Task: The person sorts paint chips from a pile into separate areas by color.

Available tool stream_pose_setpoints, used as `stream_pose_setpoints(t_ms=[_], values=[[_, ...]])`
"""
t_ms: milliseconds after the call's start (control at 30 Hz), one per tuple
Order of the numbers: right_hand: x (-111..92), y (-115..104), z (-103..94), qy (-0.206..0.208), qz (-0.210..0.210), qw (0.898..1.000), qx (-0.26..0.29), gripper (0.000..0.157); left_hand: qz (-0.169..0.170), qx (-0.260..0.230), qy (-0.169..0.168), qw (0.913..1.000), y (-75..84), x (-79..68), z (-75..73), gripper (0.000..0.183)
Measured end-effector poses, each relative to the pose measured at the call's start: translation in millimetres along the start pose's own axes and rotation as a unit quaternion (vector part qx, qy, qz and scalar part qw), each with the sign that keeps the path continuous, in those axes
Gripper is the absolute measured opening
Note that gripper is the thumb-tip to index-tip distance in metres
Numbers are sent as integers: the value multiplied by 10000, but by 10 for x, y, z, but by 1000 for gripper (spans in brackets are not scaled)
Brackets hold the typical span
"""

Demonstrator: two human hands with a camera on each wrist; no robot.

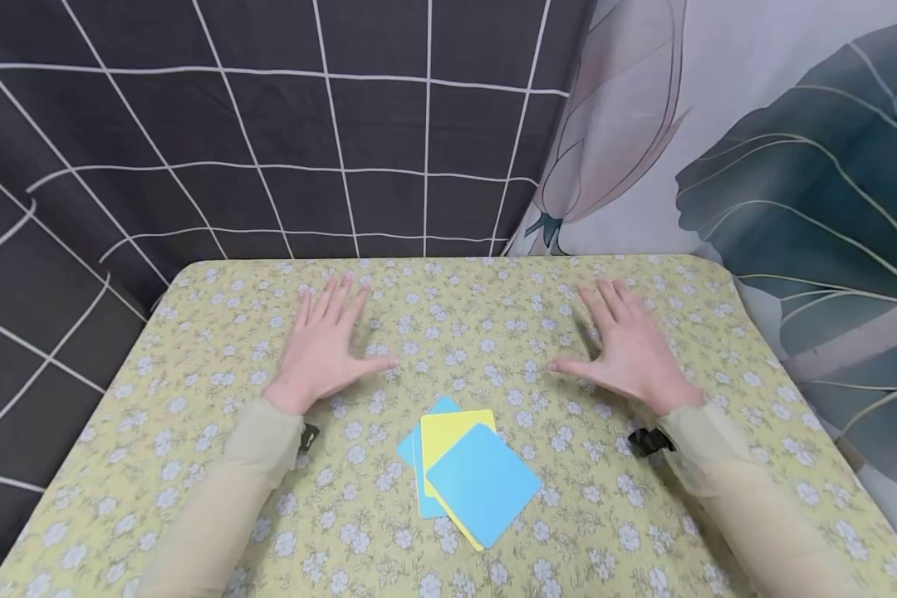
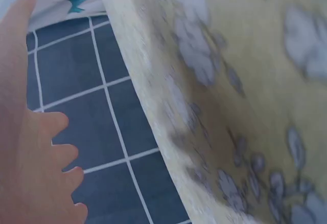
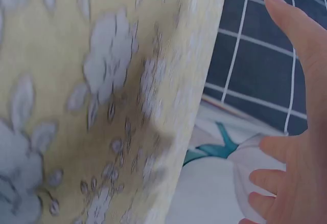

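Observation:
A small loose stack of square cards lies near the front middle of the table. On top is a blue card (image 1: 483, 486), turned at an angle over a yellow card (image 1: 448, 432), with more blue and yellow edges showing beneath. My left hand (image 1: 325, 345) is beyond the stack to the left, palm down, fingers straight and thumb pointing inward. Mirroring it on the right, my right hand (image 1: 628, 349) has its fingers spread and holds nothing. Both wrist views show the hands above the cloth with shadows under them; the cards are outside those two views.
A yellow floral cloth (image 1: 463, 332) covers the table. Behind and to the left hangs a dark curtain with white grid lines (image 1: 269, 124). On the right is a pale curtain with large leaf prints (image 1: 815, 183). Dark bands (image 1: 650, 442) show at the wrists.

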State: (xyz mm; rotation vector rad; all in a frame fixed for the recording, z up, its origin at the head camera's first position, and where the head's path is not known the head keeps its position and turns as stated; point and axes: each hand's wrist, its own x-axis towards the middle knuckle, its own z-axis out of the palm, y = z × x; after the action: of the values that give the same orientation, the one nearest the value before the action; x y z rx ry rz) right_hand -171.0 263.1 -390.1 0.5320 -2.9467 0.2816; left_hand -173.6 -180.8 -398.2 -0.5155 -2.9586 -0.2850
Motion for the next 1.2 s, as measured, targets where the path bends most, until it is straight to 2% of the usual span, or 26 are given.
stream_pose_setpoints(t_ms=[167, 433, 733, 1000, 1200], values=[[-71, -134, -32, 37, -85, 9997, 225, 127, 256, -286, 123, 9992, 117, -27, -12, 119], [-212, -405, -52, 5, -301, 9990, 315, 132, 664, -448, 205, 9966, 309, -115, 12, 116], [-438, -723, -57, 8, -629, 9976, 298, 135, 1201, -577, 97, 9910, 551, -257, 13, 116], [-679, -980, 46, -147, -928, 9947, 419, 139, 1881, -761, -72, 9792, 800, -398, 69, 121], [-864, -1106, 174, -474, -1038, 9924, 467, 139, 2457, -1096, -498, 9618, 996, -472, 141, 123]])
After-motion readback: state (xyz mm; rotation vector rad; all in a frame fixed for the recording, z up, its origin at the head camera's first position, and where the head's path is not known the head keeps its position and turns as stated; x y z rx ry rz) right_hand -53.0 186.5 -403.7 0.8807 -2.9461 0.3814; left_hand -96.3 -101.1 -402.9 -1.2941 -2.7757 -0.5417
